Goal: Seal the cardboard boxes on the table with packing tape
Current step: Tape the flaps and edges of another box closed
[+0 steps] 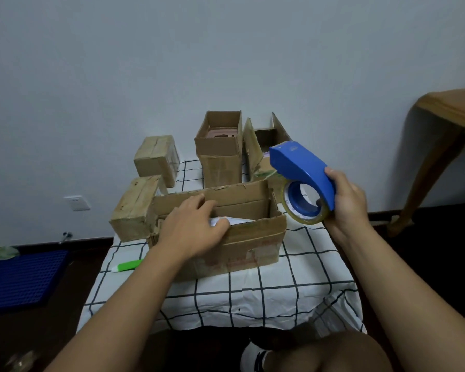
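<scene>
Nearest to the person, the bench (253, 296) carries a white cloth with a dark grid, and a green and white marker (126, 265) lies at its left edge. Just behind stands the large open box (242, 245), its flaps up, with white paper (235, 220) inside. The left hand (193, 232) reaches over the near wall of this box; its fingers are relaxed and spread, resting on the back flap and the paper, and they grasp nothing. To the right of the box, above the bench, the right hand (346, 200) grips the blue tape dispenser (301, 170), which carries a roll of clear tape (304, 208). On the left, two closed boxes wrapped with tape sit one behind the other: the nearer closed box (133, 210) touches the large box, and the farther closed box (157, 157) is beside the wall. At the back stands a tall open box (219, 157), with something pinkish inside that I cannot identify. Just beside it on the right is another open box (258, 149); its inside is dark and partly hidden by the dispenser.
</scene>
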Action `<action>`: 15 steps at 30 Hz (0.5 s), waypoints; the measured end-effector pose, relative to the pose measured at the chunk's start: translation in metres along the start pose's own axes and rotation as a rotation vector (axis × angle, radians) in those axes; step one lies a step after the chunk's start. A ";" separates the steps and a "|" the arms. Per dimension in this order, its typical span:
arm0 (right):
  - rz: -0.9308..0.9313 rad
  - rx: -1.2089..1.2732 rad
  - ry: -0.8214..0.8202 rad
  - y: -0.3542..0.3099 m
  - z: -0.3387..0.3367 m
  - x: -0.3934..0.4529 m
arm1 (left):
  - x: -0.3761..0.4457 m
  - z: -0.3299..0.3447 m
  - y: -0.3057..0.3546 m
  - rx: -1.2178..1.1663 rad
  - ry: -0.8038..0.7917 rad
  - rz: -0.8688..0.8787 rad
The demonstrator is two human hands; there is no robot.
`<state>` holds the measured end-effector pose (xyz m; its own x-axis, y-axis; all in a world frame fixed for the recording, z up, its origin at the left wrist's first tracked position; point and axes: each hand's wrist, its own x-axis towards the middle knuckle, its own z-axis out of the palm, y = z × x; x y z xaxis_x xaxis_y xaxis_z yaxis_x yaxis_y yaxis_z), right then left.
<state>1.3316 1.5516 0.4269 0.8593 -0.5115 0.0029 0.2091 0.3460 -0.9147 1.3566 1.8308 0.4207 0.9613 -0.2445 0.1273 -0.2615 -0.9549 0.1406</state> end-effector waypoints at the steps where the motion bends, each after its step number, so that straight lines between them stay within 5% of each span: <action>1: 0.001 0.002 -0.028 0.002 0.004 0.001 | 0.000 -0.002 -0.002 0.006 -0.052 0.007; 8: 0.039 -0.127 -0.145 0.023 0.027 0.004 | -0.003 -0.001 -0.011 0.039 -0.135 0.060; 15: -0.041 -0.071 -0.094 0.014 0.033 0.003 | -0.002 0.005 -0.015 0.059 0.169 0.086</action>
<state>1.3528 1.5812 0.4275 0.8915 -0.4467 0.0758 0.2140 0.2678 -0.9394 1.3589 1.8447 0.4132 0.9060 -0.2985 0.3000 -0.3317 -0.9411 0.0651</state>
